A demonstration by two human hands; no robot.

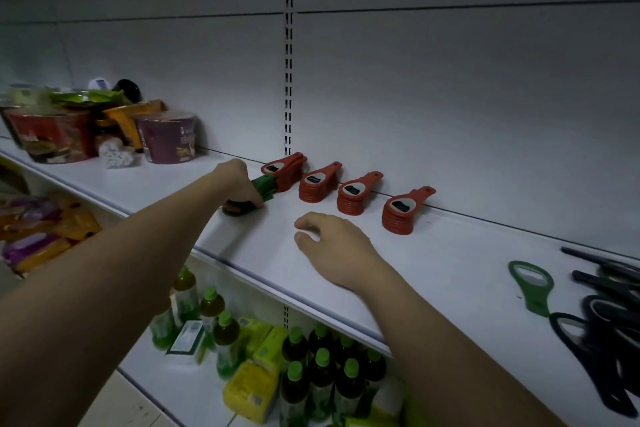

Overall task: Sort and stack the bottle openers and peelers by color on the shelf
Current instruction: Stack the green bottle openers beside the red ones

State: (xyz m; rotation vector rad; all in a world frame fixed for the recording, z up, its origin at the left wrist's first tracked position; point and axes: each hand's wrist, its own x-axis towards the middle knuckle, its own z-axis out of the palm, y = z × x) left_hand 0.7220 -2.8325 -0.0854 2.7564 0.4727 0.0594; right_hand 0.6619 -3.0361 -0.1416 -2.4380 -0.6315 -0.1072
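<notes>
Gripping a green stack (264, 186) on the shelf (433, 253), left hand (239, 184) butts against four red stacks (322, 184); right hand (332, 243) hovers, loosely spread. Loose green opener (531, 288), dark openers (602, 322) lie right; noodle cups (169, 140) left.

By your left hand (239, 184), green openers (265, 185) meet four red stacks (318, 184); right of your right hand (332, 243), one green opener (531, 284), dark ones (595, 340).

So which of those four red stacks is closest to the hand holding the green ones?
The leftmost red stack. The green stack gripped by the left hand sits right against it; the other three stand farther right.
</notes>
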